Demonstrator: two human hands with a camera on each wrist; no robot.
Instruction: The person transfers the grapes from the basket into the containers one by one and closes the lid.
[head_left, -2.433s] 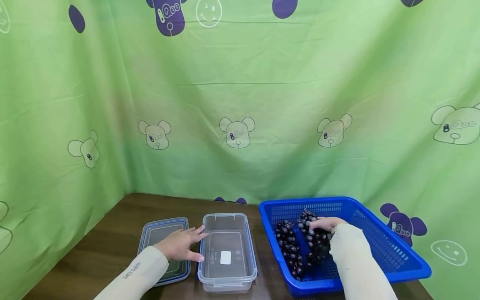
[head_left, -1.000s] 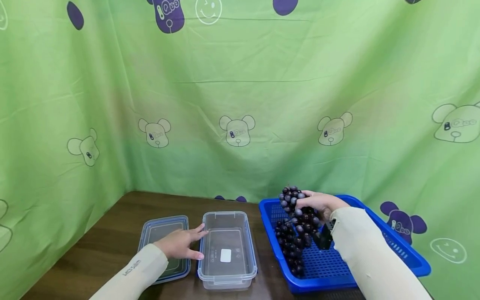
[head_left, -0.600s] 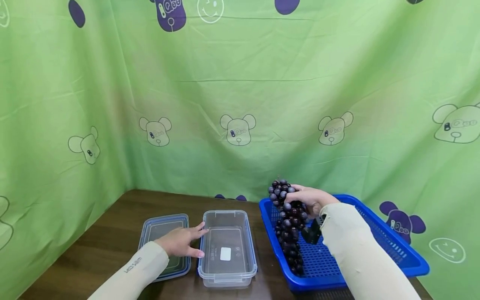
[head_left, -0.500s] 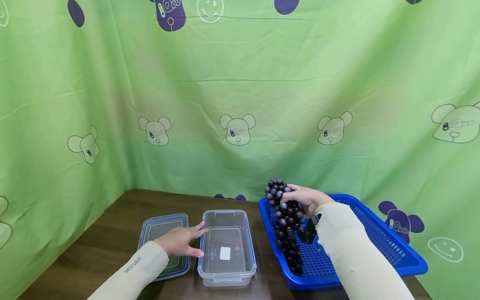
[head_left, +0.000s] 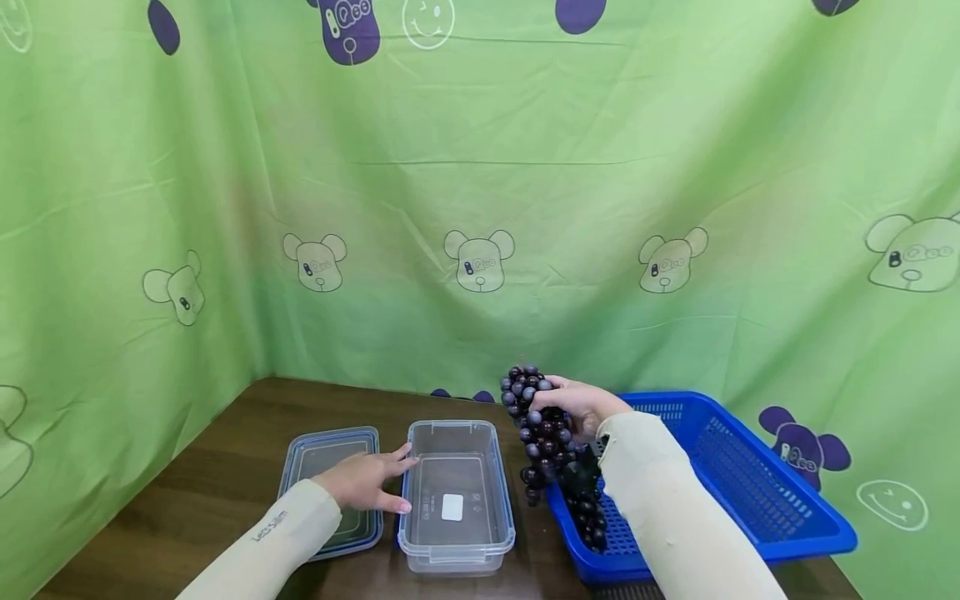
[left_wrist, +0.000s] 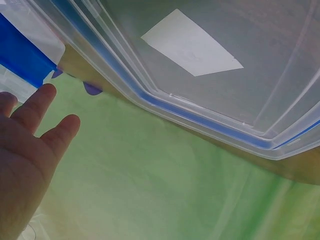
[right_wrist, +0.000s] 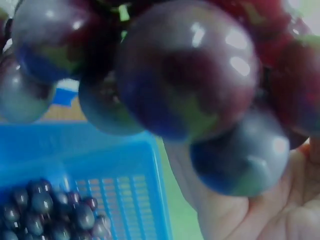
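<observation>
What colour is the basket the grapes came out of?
The basket is bright blue plastic mesh, clearest in the head view; a second bunch lies inside.

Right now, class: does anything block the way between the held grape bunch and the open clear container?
Nothing visible does. The right hand holds the grape bunch above the blue basket's rim, beside the lidless container.
</observation>
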